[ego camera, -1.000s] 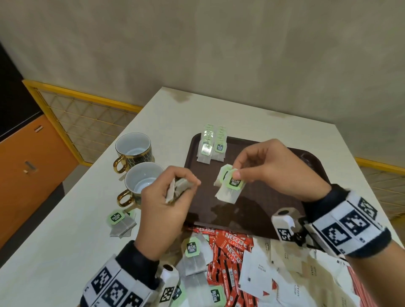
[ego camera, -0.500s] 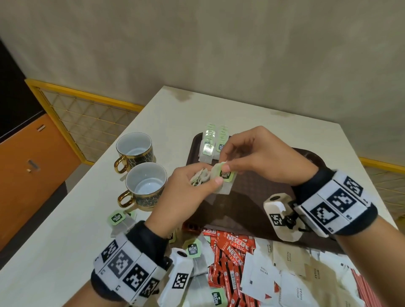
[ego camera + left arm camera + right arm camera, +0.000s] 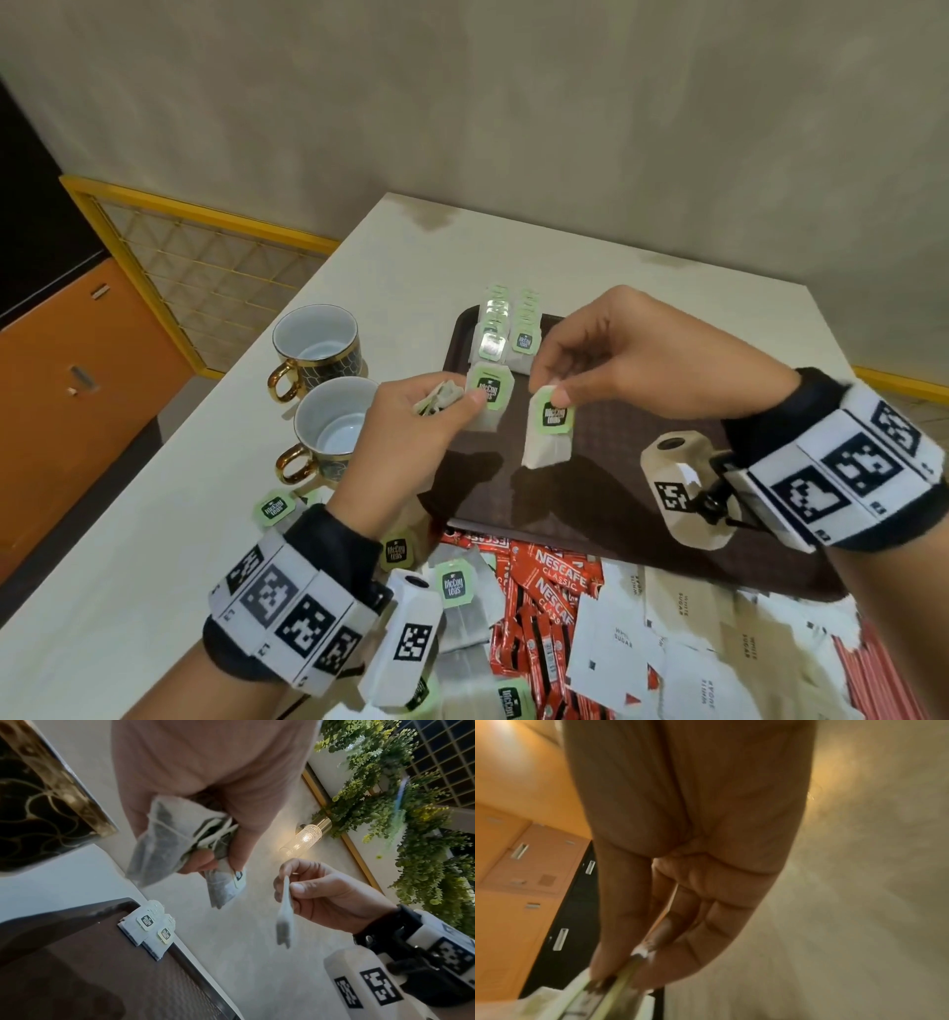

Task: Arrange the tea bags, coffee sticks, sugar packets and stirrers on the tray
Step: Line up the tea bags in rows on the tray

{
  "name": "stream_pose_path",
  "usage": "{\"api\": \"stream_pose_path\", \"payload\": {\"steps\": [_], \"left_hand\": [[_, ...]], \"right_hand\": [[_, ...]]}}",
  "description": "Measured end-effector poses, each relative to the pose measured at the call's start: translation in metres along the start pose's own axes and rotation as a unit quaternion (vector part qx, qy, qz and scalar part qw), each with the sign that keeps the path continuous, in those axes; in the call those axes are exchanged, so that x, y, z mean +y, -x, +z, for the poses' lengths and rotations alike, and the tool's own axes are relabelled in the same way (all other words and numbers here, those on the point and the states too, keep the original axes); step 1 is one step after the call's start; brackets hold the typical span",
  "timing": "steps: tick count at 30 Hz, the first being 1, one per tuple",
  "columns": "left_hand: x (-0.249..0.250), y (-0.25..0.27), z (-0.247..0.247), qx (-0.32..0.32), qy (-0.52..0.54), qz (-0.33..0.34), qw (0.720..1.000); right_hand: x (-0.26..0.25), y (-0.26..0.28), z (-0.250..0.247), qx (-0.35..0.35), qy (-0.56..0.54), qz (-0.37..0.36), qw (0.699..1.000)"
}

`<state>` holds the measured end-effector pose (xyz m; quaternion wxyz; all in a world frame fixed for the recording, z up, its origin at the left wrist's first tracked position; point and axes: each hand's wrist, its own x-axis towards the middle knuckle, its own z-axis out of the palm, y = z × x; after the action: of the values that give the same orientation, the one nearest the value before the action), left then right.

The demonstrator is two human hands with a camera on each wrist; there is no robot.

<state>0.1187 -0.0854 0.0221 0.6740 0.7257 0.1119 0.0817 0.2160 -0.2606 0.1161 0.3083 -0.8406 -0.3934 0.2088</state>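
Since the earlier frames, the two hands have drawn apart again over the tray [image 3: 606, 519]: half a second ago they met near its far-left corner, and now the right hand [image 3: 631, 360] carries off a single tea bag [image 3: 549, 434] while the left hand [image 3: 411, 426] keeps the rest. The right thumb and forefinger pinch that bag by its green tag end, so it hangs free above the tray's middle, touching nothing. The left fingers are curled round a small bunch of tea bags [image 3: 164, 839], one more bag [image 3: 488, 395] sticking out past the thumb. Two short overlapping rows of bags [image 3: 506, 334] already lie at the tray's far-left corner.

These bags look nearly weightless, soft and limp; the paper will crumple or tear under a hard squeeze, and the tag and string can snag a neighbour. My judgement is that the stiffer tag end is the best place to hold, letting the pouch drop flat onto the row.

Coffee sticks [image 3: 544, 591] and sugar packets [image 3: 626, 642] lie heaped off the tray's near edge, partly cut off by the frame. How many bags the left hand grips I cannot tell. No stirrers can be picked out for certain. The right wrist view is blurred, showing little beyond fingers closed on a pale edge. Two cups [image 3: 328, 426] stand beside the tray's left edge.
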Motion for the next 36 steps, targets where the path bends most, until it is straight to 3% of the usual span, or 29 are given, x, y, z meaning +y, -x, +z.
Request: {"api": "stream_pose_path", "payload": {"steps": [4, 6, 11, 18, 22, 30, 36], "left_hand": [[0.003, -0.001, 0.006, -0.011, 0.006, -0.003, 1.0], [0.004, 0.0, 0.007, -0.029, 0.022, -0.021, 0.999], [0.006, 0.003, 0.004, -0.087, 0.155, -0.093, 0.98], [0.01, 0.008, 0.001, -0.13, 0.17, -0.105, 0.971], [0.008, 0.007, 0.001, -0.117, 0.069, -0.056, 0.989], [0.0, 0.001, -0.001, -0.08, 0.042, -0.084, 0.992], [-0.007, 0.006, -0.021, -0.028, 0.062, -0.118, 0.991]], "right_hand": [[-0.008, -0.006, 0.005, -0.007, 0.026, -0.015, 1.0], [-0.011, -0.009, 0.006, -0.01, -0.013, -0.012, 1.0], [-0.006, -0.013, 0.007, 0.034, -0.028, 0.0, 0.999], [-0.001, -0.017, 0.013, 0.047, -0.022, -0.001, 0.999], [0.004, -0.02, 0.019, 0.062, -0.057, 0.005, 0.996], [0.039, -0.025, 0.019, 0.022, -0.107, 0.059, 0.992], [0.101, -0.071, 0.006, 0.029, -0.005, 0.167, 0.986]]}}
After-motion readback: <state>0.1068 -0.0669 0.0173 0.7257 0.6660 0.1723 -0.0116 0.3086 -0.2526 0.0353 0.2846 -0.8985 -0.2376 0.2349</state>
